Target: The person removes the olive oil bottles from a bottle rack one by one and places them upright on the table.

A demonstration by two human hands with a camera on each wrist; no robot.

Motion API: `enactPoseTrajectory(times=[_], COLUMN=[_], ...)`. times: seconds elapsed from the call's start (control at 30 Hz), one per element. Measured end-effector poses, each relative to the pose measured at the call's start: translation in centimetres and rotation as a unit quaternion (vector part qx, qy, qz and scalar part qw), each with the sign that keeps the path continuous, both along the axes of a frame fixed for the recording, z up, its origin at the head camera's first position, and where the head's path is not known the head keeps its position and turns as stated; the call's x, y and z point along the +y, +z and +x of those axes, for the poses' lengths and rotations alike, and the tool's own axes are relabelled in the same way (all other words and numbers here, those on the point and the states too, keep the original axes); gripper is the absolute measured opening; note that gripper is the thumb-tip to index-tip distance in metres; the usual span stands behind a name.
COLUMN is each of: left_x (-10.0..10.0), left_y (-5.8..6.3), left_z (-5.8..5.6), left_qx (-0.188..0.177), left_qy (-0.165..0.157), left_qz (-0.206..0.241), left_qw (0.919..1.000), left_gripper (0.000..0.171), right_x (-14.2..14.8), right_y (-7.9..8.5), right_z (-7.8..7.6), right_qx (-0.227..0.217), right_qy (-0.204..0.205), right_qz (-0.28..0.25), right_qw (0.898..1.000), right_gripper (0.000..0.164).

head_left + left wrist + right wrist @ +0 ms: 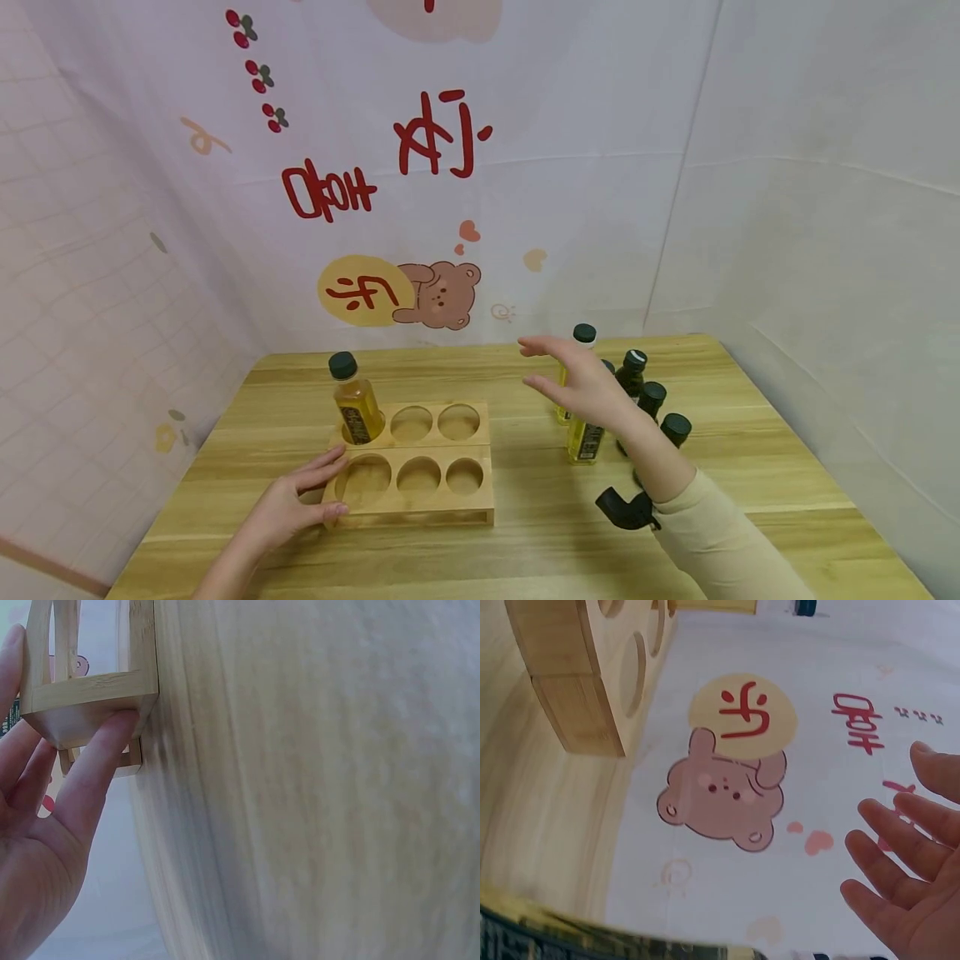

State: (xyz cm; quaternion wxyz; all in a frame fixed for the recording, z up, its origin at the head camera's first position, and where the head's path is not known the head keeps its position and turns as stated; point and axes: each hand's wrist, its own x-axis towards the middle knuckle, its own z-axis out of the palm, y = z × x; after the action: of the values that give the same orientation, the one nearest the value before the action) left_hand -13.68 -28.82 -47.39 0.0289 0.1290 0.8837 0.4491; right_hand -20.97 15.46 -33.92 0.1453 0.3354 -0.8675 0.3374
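Observation:
A two-tier wooden bottle rack with round holes stands on the table. In its back-left hole sits a dark-capped bottle of amber liquid, slightly tilted. My left hand holds the rack's left end; the left wrist view shows the thumb against the wooden side and fingers over the edge. Raised with nothing in it, my right hand has its fingers spread, in front of yellow oil bottles. The right forearm partly hides the dark bottles beside them.
The wooden table meets a white printed cloth behind and at both sides. Several capped bottles cluster on the table's right side, under and beyond the right arm. A black strap-like piece sits at the right wrist.

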Motion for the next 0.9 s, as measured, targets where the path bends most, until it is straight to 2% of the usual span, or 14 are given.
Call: enactPoseTrajectory(times=[0.3,0.57,0.9], left_x=[-0.4,-0.3,-0.4], left_y=[-0.3,-0.2,-0.1], left_z=[0.1,0.1,0.1], left_qx=[0.003,-0.010,-0.017], left_qy=[0.004,0.002,0.000], left_qz=[-0.001,-0.002,0.006], left_qw=[1.0000,0.9999,0.9998], left_gripper=[0.068,0.069,0.069], right_x=[-3.5,-6.5,-10.6], right_y=[-1.3,-2.6,-3.9], right_z=[0.1,0.0,-0.2], right_qx=[-0.014,-0.012,-0.062], right_qy=[0.035,0.048,0.061], right_qz=[-0.004,-0.013,-0.030], right_qw=[0.999,0.999,0.996], right_gripper=[0.046,0.047,0.052])
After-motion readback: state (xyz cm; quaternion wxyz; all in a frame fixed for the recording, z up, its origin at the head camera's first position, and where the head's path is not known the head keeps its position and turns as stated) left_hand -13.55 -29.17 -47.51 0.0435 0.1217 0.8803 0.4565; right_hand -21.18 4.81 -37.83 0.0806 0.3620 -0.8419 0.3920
